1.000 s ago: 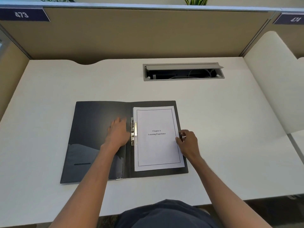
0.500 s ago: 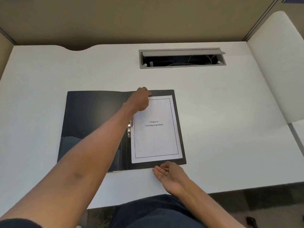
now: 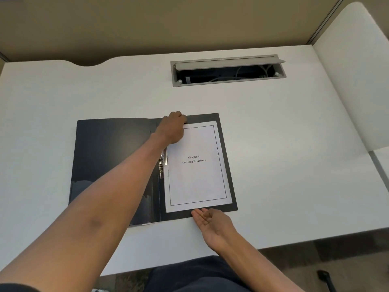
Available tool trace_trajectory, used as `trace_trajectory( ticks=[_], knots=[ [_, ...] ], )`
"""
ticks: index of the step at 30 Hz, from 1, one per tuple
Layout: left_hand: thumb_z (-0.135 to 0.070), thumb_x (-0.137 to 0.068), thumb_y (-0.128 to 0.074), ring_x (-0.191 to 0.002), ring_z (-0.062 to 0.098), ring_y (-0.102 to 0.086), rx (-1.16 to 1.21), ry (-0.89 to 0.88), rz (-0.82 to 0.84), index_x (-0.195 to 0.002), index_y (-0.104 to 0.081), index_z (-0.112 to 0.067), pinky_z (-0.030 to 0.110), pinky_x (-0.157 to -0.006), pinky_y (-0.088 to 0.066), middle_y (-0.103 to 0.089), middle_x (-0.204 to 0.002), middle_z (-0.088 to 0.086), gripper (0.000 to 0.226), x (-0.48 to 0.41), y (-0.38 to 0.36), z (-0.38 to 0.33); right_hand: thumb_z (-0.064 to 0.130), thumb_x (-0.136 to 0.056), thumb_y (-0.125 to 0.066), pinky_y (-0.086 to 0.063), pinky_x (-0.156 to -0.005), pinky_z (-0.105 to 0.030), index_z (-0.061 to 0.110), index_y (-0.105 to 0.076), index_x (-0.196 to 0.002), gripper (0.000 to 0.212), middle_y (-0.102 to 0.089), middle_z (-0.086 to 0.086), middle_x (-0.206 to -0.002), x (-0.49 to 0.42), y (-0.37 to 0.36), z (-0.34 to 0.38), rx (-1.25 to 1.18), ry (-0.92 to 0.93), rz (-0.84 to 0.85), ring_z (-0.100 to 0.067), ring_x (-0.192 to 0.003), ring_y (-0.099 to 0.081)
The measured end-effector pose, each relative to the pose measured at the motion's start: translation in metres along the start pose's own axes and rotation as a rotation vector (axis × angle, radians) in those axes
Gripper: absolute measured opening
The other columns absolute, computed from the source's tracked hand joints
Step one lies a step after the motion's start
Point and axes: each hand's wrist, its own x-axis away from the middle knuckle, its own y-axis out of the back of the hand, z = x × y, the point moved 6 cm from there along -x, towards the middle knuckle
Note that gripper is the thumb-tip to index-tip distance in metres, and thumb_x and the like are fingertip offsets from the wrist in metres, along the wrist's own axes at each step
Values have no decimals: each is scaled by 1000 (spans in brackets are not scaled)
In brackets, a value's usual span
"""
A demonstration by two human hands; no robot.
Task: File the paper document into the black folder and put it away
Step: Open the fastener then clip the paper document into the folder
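The black folder (image 3: 113, 157) lies open flat on the white desk. The paper document (image 3: 196, 178), titled "Chapter 6 Learning Experience", rests on the folder's right half beside the metal clip (image 3: 161, 165) at the spine. My left hand (image 3: 173, 128) reaches across the folder with its fingers curled, resting at the top left corner of the paper; its fingertips are hidden. My right hand (image 3: 212, 223) lies flat and palm-up on the desk, with its fingertips touching the bottom edge of the paper and folder.
The white desk (image 3: 294, 165) has a grey cable tray (image 3: 228, 70) with its lid open at the back. Tan partition walls stand behind, and a white side panel (image 3: 353, 81) stands on the right. The desk's near edge runs just below my right wrist.
My left hand went from the clip up to the paper's top left corner. My right hand went from the paper's right edge down to its bottom edge and turned palm-up.
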Motion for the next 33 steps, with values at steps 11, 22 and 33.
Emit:
trace_trajectory(
  ticks=[11, 22, 33],
  knots=[
    [-2, -95, -45, -119, 31, -49, 2, -27, -26, -128, -56, -5, 44, -97, -42, -53, -131, 13, 35, -6, 2, 5, -5, -103, -39, -46, -113, -47, -10, -51, -130, 30, -62, -28, -121, -6, -9, 1, 0, 13, 43, -40, -118, -62],
    [-15, -100, -49, -120, 32, -50, 77, 67, -161, -127, -62, -7, 45, -97, -44, -56, -129, 12, 31, 0, 9, 24, 16, -99, -54, -59, -88, -35, 12, -69, -99, 15, -75, -11, -99, 22, 15, 35, 624, 503, -89, -25, -94, -72],
    [-12, -96, -64, -98, 25, -69, 572, 408, -318, -102, -79, -4, 32, -84, -55, -76, -103, 12, 18, 23, 6, 78, 7, -94, -54, -51, -89, -38, 7, -60, -119, 26, -53, -2, -110, -6, -58, 166, 1163, 1174, -186, -25, -99, -59]
  ],
)
